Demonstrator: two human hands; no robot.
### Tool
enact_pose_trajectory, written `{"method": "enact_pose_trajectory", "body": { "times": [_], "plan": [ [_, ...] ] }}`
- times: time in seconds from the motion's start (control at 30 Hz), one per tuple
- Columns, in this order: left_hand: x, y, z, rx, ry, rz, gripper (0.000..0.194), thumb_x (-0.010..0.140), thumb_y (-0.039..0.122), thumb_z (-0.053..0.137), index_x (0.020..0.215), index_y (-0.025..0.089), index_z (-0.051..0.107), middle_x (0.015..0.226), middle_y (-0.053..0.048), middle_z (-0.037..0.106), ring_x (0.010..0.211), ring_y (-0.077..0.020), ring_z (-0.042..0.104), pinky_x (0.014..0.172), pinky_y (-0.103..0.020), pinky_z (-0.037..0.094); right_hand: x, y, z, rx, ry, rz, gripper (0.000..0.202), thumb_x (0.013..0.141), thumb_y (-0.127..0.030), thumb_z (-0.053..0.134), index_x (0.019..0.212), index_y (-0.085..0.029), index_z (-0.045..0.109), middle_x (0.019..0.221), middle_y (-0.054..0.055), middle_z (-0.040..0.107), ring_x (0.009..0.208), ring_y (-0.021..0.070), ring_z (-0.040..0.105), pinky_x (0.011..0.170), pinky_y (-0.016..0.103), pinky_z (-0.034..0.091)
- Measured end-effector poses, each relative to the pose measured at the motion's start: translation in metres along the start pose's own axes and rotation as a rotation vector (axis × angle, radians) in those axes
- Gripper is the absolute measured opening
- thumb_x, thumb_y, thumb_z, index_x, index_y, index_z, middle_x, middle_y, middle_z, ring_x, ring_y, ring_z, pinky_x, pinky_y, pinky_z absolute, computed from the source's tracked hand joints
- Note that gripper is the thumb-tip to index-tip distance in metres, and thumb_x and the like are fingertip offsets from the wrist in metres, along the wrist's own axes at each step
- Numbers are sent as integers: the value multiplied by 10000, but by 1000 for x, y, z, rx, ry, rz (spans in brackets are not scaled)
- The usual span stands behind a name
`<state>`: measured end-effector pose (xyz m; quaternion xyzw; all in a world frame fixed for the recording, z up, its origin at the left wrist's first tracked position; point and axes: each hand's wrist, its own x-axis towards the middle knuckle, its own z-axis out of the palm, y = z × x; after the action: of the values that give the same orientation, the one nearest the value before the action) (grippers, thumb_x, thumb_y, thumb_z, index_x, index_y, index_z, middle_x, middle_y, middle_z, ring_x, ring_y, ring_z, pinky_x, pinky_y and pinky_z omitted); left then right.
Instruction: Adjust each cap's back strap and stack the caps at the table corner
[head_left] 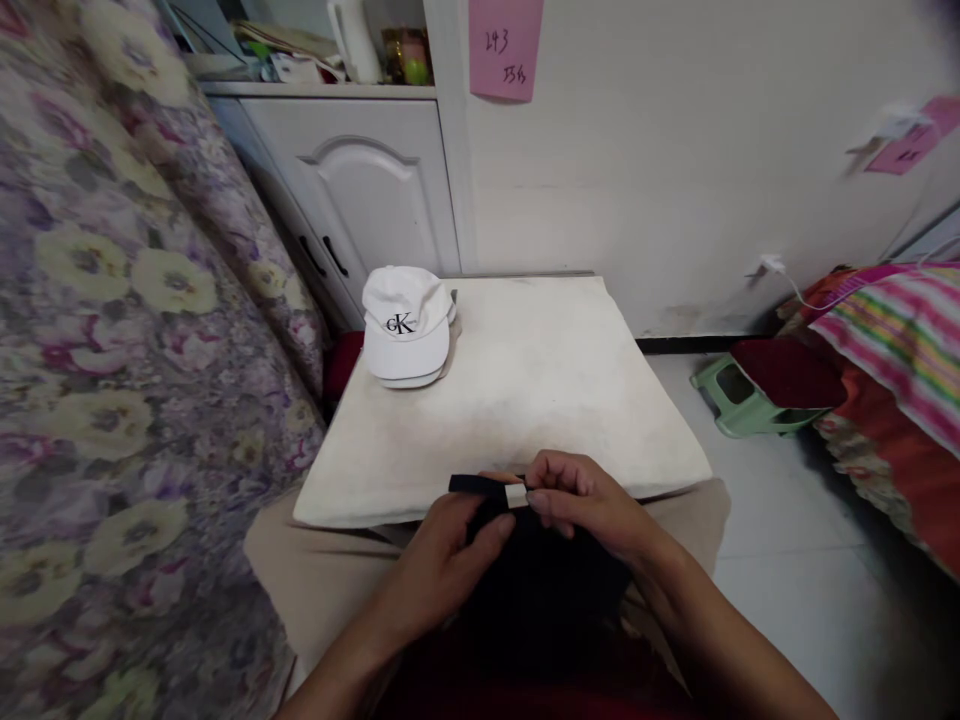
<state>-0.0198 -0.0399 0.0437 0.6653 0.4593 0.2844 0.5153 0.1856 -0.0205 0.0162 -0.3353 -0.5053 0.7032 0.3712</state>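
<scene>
A dark cap [544, 590] rests in my lap at the table's near edge, its lower part merging with shadow. Across its top runs a dark strap [472, 485] with a small pale clasp or tag [516, 495]; which of the two I cannot tell. My left hand [457, 550] grips the cap from the left, thumb lying just below the pale piece. With thumb and fingers pinched, my right hand [574, 495] holds the strap right beside that piece. Further back on the table's left side sit white caps [405, 320], apparently stacked, with "CK" lettering on the front.
A white-covered table [540, 370] stands before me. Floral curtain [150, 400] hangs close on the left, beside a white cabinet [367, 190]. To the right are a green stool [750, 395] with a dark red top and a bed with striped cloth [907, 330].
</scene>
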Motion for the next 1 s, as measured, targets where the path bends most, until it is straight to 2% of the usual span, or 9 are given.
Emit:
{"method": "enact_pose_trajectory", "body": {
  "times": [0.1,0.23,0.37,0.53,0.67,0.83,1.0],
  "plan": [
    [0,-1,5,-42,12,-28,346,867,331,666,1187,215,600,1021,-41,685,976,-240,619,859,-331,460,1,-1,0,-8,-1,10,201,819,-321,730,816,-166,602,620,-54,576,465,52,421,418,167,299],
    [3,-5,12,-43,77,10,188,845,279,690,1005,220,609,909,4,654,884,-189,591,803,-285,444,1,0,0,-51,-2,39,198,820,-332,736,821,-169,625,575,-66,550,441,48,392,395,161,269],
    [5,-4,17,-71,83,16,144,837,276,692,902,212,581,797,32,590,774,-151,526,707,-251,417,1,1,-1,-84,-6,58,218,816,-351,751,798,-171,630,520,-80,518,425,47,373,387,160,254],
    [7,-3,17,-166,93,-3,157,821,266,674,817,197,533,701,51,523,656,-115,445,600,-218,373,2,6,-4,-43,-24,75,214,816,-355,754,821,-169,648,518,-79,520,412,41,371,381,163,231],
    [7,-7,13,-108,135,58,122,812,230,645,788,190,533,656,57,501,584,-96,400,541,-209,327,2,10,-9,-14,-23,87,206,818,-347,754,829,-165,659,510,-82,504,407,37,361,382,166,208],
    [3,-12,6,-79,189,116,87,838,238,623,823,193,550,686,45,525,626,-110,448,580,-218,361,-2,12,-15,28,41,98,208,802,-327,761,800,-159,638,502,-85,491,399,34,341,375,166,189],
    [2,-17,3,-67,159,91,92,848,251,634,839,195,563,720,37,533,668,-120,467,606,-222,370,-9,16,-19,145,94,65,232,832,-348,728,790,-162,596,496,-72,539,370,29,321,381,166,211]
  ]
}}
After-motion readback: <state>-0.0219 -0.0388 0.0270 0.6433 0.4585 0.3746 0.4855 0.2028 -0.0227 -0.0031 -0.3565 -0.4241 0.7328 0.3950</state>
